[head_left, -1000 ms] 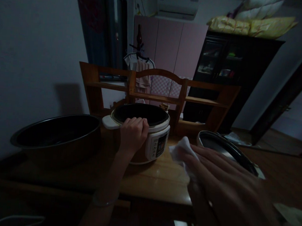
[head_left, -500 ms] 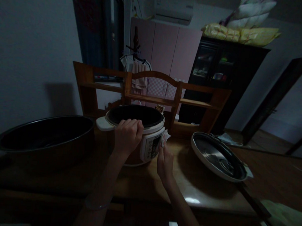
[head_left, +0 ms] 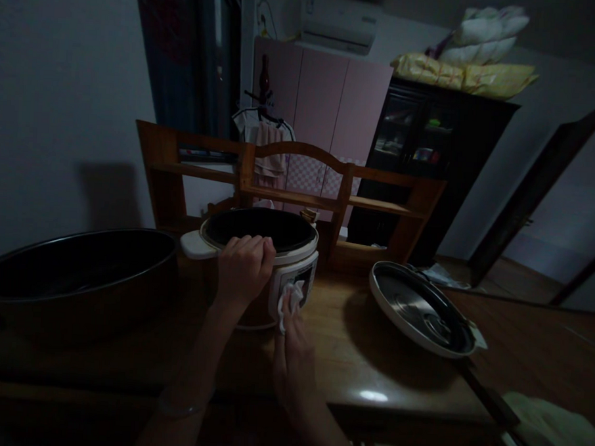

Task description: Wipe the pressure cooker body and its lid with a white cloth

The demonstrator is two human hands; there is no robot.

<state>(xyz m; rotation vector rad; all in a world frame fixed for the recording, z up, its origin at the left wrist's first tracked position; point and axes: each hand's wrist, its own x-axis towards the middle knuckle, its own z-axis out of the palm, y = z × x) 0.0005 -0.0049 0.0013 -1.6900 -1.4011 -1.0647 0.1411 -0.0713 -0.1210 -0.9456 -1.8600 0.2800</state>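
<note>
An electric pressure cooker (head_left: 296, 257) stands lidless on the wooden desk, its dark inside showing. My left hand (head_left: 245, 271) is closed over the near rim of the cooker, fingers curled inward. My right hand (head_left: 295, 361) presses a crumpled white tissue (head_left: 292, 300) against the front control panel (head_left: 277, 289), partly covering it. The cooker's lid (head_left: 417, 306) lies to the right with its metal underside up. On the left sits a large dark oval pot (head_left: 77, 299), also uncovered.
A wooden shelf rack (head_left: 299, 195) rises along the desk's back edge. The desk's front edge (head_left: 398, 411) runs below my arms. Pale cloth (head_left: 549, 431) lies at the lower right. Behind are a pink wardrobe (head_left: 315, 105) and a black cabinet (head_left: 428, 169).
My right hand with the tissue has moved left and down, from the panel's right edge onto the panel's face. My left hand keeps its hold on the rim. The view has shifted slightly.
</note>
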